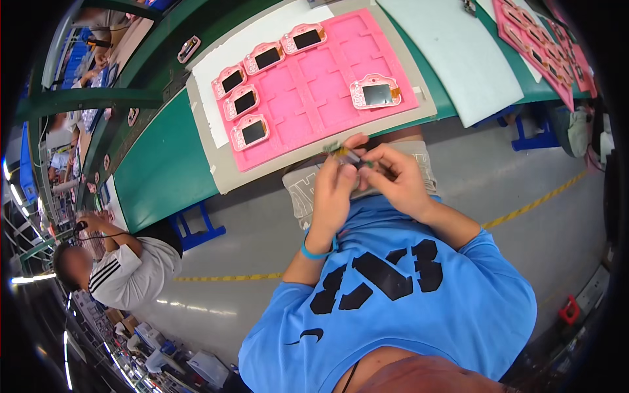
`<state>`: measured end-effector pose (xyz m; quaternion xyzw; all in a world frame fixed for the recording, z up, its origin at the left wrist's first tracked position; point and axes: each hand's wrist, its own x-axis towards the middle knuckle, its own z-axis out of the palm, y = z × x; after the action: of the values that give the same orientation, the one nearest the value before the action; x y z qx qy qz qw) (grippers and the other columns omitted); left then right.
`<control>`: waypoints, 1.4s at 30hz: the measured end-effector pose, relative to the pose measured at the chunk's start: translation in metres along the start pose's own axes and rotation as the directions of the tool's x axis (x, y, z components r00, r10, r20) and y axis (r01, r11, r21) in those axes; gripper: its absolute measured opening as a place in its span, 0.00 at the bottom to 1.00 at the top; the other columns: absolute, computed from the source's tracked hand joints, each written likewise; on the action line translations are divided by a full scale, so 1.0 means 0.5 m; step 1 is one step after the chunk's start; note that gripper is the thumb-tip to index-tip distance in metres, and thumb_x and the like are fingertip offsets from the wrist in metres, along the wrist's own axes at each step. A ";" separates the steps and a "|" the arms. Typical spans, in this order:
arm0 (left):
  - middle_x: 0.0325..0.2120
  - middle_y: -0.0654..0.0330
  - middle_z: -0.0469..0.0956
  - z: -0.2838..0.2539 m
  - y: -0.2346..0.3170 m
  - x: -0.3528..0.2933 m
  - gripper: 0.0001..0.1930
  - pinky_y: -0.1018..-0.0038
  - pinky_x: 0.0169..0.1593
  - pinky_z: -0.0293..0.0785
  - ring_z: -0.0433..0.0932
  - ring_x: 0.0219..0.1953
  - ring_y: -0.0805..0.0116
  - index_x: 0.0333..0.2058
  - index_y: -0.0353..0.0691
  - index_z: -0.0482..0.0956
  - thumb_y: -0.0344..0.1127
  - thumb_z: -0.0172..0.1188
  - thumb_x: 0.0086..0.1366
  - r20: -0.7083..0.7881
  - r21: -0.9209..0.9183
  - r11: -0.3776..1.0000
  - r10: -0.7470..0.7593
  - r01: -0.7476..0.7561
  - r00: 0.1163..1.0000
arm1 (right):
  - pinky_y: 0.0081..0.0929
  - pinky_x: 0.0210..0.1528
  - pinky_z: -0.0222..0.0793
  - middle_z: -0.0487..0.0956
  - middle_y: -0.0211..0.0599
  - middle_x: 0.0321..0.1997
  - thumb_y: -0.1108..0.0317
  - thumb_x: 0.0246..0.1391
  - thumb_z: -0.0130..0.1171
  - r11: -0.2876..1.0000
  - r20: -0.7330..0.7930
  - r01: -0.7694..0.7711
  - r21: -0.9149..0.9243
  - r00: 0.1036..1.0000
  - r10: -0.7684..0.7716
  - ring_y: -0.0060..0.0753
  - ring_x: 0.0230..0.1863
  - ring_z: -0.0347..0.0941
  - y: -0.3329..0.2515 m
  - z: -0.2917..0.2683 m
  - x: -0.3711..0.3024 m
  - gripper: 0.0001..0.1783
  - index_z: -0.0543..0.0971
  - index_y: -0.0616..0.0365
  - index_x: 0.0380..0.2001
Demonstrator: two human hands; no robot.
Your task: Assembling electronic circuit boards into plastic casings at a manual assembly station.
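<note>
Held item: one small electronic part (341,154), green and yellow at one end, blurred; above the wearer's lap, just off the counter's edge. Left hand (333,188): thumb and fingers pinched on the part. Right hand (403,183): fingers curled at its other end; whether they grip cannot be told.

Step in hand, by judgement: two-handed fingertip handling of the part; the next move calls for a light, steady pinch.

Surface: green counter (160,167); grey board (204,134); pink tray (319,92) upon it, bearing five pink housings (252,131) with dark screens along left and far sides, and one pink housing with a grey screen (377,93) at right; pale foam sheet (452,59) beside.

Room: grey floor (255,239), yellow floor line (544,202), blue stool (196,226), co-worker in white shirt (137,274) at left.
</note>
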<state>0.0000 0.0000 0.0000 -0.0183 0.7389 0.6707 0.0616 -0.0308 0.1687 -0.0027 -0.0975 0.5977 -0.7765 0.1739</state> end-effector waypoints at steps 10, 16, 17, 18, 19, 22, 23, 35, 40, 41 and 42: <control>0.39 0.44 0.86 -0.043 0.041 0.057 0.21 0.72 0.47 0.80 0.83 0.38 0.62 0.59 0.28 0.77 0.43 0.50 0.85 -0.025 -0.454 0.891 -0.003 -0.008 1.000 | 0.15 0.32 0.65 0.84 0.29 0.30 0.74 0.67 0.62 0.986 0.004 -0.091 -0.141 0.996 0.092 0.17 0.28 0.75 -0.003 -0.030 -0.008 0.07 0.86 0.63 0.44; 0.30 0.52 0.83 -0.046 0.057 0.084 0.15 0.78 0.35 0.75 0.78 0.27 0.68 0.46 0.29 0.81 0.38 0.54 0.81 -0.020 -0.399 0.913 -0.100 0.084 0.995 | 0.14 0.33 0.64 0.83 0.30 0.34 0.74 0.67 0.62 0.994 -0.169 -0.058 -0.096 0.985 0.041 0.17 0.28 0.74 -0.001 -0.108 0.021 0.06 0.85 0.64 0.42; 0.27 0.53 0.82 -0.054 0.050 0.089 0.13 0.78 0.33 0.74 0.77 0.25 0.70 0.43 0.29 0.81 0.36 0.56 0.79 -0.006 -0.438 0.894 -0.107 0.094 0.994 | 0.14 0.33 0.64 0.83 0.30 0.34 0.74 0.67 0.62 0.994 -0.186 -0.054 -0.094 0.982 0.036 0.17 0.28 0.74 0.001 -0.121 0.020 0.06 0.85 0.64 0.42; 0.25 0.55 0.81 -0.062 0.045 0.095 0.12 0.79 0.31 0.73 0.75 0.24 0.71 0.41 0.30 0.82 0.35 0.57 0.78 0.010 -0.477 0.872 -0.114 0.105 0.993 | 0.14 0.33 0.64 0.82 0.30 0.35 0.74 0.67 0.62 0.994 -0.205 -0.051 -0.093 0.978 0.032 0.17 0.28 0.74 0.002 -0.131 0.020 0.06 0.85 0.64 0.42; 0.22 0.57 0.79 -0.069 0.043 0.103 0.10 0.80 0.29 0.71 0.74 0.23 0.72 0.38 0.31 0.83 0.33 0.59 0.76 0.027 -0.515 0.849 -0.123 0.119 0.992 | 0.14 0.33 0.64 0.82 0.30 0.35 0.74 0.67 0.62 0.995 -0.224 -0.049 -0.091 0.974 0.028 0.17 0.28 0.74 0.003 -0.139 0.022 0.05 0.84 0.65 0.42; 0.20 0.59 0.78 -0.084 0.054 0.128 0.09 0.81 0.26 0.68 0.71 0.21 0.74 0.37 0.32 0.83 0.32 0.60 0.74 -0.003 -0.428 0.895 -0.143 0.128 0.990 | 0.15 0.33 0.65 0.82 0.31 0.35 0.72 0.70 0.60 0.992 -0.259 -0.047 -0.115 0.966 0.016 0.17 0.28 0.73 -0.002 -0.159 0.029 0.07 0.84 0.65 0.42; 0.19 0.60 0.77 -0.087 0.060 0.138 0.08 0.81 0.25 0.66 0.70 0.20 0.75 0.36 0.32 0.83 0.31 0.60 0.72 -0.028 -0.386 0.914 -0.145 0.123 0.989 | 0.15 0.33 0.65 0.82 0.31 0.34 0.71 0.71 0.58 0.990 -0.265 -0.044 -0.132 0.964 0.007 0.17 0.28 0.73 -0.006 -0.165 0.031 0.09 0.84 0.65 0.43; 0.25 0.58 0.83 0.085 0.163 0.313 0.09 0.81 0.29 0.72 0.78 0.26 0.73 0.38 0.31 0.84 0.31 0.70 0.66 0.094 0.640 0.761 0.065 -0.110 0.993 | 0.14 0.27 0.60 0.81 0.36 0.24 0.61 0.81 0.43 0.976 -0.168 -0.126 0.179 0.973 0.157 0.17 0.22 0.68 -0.055 -0.197 0.044 0.20 0.82 0.63 0.44; 0.32 0.57 0.88 0.069 0.119 0.330 0.12 0.80 0.33 0.78 0.83 0.31 0.71 0.43 0.30 0.84 0.29 0.73 0.64 0.084 0.560 0.828 -0.024 -0.027 0.996 | 0.16 0.22 0.54 0.79 0.31 0.18 0.61 0.80 0.44 0.930 -0.073 -0.238 0.280 0.961 0.268 0.17 0.17 0.63 -0.052 -0.191 0.051 0.19 0.81 0.59 0.40; 0.33 0.56 0.88 0.065 0.119 0.329 0.12 0.80 0.33 0.79 0.83 0.31 0.72 0.44 0.30 0.84 0.28 0.73 0.64 0.079 0.512 0.859 -0.042 -0.005 0.996 | 0.15 0.22 0.55 0.79 0.31 0.18 0.62 0.81 0.43 0.933 -0.049 -0.267 0.244 0.957 0.286 0.17 0.17 0.63 -0.056 -0.185 0.057 0.19 0.80 0.59 0.40; 0.34 0.56 0.88 0.059 0.120 0.329 0.12 0.80 0.34 0.79 0.83 0.32 0.72 0.45 0.30 0.84 0.27 0.73 0.64 0.072 0.464 0.886 -0.057 0.017 0.996 | 0.15 0.21 0.55 0.78 0.30 0.17 0.62 0.81 0.42 0.934 -0.022 -0.291 0.205 0.953 0.302 0.17 0.16 0.63 -0.060 -0.180 0.066 0.19 0.80 0.59 0.39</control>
<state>-0.1678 0.0445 0.0377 0.0107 0.8737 0.4742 0.1078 -0.0982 0.2430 0.0005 0.0322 0.5292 -0.7996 0.2821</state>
